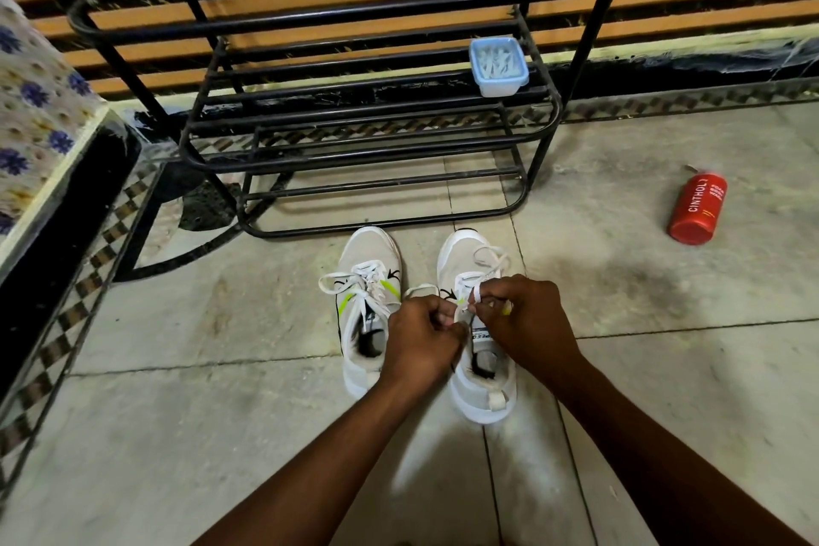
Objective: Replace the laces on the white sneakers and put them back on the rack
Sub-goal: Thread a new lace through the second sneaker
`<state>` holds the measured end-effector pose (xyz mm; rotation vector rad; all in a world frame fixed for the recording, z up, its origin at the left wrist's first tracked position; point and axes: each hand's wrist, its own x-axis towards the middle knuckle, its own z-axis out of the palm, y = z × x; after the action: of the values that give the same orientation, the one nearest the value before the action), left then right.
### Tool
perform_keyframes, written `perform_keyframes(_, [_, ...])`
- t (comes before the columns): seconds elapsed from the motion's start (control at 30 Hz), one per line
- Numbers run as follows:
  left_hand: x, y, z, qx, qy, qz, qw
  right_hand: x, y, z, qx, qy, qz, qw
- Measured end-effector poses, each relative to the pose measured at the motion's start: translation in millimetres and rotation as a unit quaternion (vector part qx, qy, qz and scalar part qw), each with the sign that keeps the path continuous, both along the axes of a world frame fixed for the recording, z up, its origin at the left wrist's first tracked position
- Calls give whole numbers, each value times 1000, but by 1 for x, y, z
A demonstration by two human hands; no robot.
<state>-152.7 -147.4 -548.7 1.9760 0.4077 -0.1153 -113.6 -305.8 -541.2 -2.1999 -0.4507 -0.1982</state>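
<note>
Here we are on the floor [177,434]: the left sneaker [370,253] and the right sneaker [461,255] stand side by side, toes near the bottom front rail of the rack [354,153]. We see the left hand [421,335] and the right hand [529,324] curled over the right sneaker's tongue, each pinching its white lace [477,292].

Dim, warm indoor light; shadows soft and faint. One pale bright patch on the floor [425,461], low centre. Wide-angle bend bows the rack [354,146] bars and leans the edges. Centre sharp: bottle [698,208] lettering reads. Left edge soft.
</note>
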Motion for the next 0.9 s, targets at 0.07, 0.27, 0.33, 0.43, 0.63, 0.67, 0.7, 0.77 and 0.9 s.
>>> perform_keyframes(0.07, [0, 0, -1, -3, 2, -3, 1000, 1, -1, 0, -9, -9, 7, 1000])
perform_keyframes(0.27, [0, -1, -1, -7, -13, -21, 1000, -3, 1, -7, -22, -11, -47, 999])
perform_keyframes(0.33, [0, -3, 0, -9, -18, -23, 1000, -7, 2, -9, -4, -9, -68, 998])
perform_keyframes(0.43, [-1, -5, 1, -4, -29, -23, 999, -9, 3, -15, 61, 48, -100, 992])
perform_keyframes(0.63, [1, -6, 2, 8, -21, -9, 1000, -12, 11, -14, 133, 148, -133, 971])
perform_keyframes(0.67, [1, -6, 2, 10, -19, -10, 1000, -12, 11, -15, 100, 113, -127, 980])
perform_keyframes(0.7, [2, -5, 2, 13, -18, -11, 1000, -12, 10, -15, 49, 64, -115, 990])
perform_keyframes(0.77, [2, -4, 2, 26, -19, -17, 999, -11, 8, -15, -79, -39, -69, 994])
perform_keyframes(0.9, [3, -4, 3, 27, -19, -22, 999, -5, 3, -15, -206, -118, -5, 971])
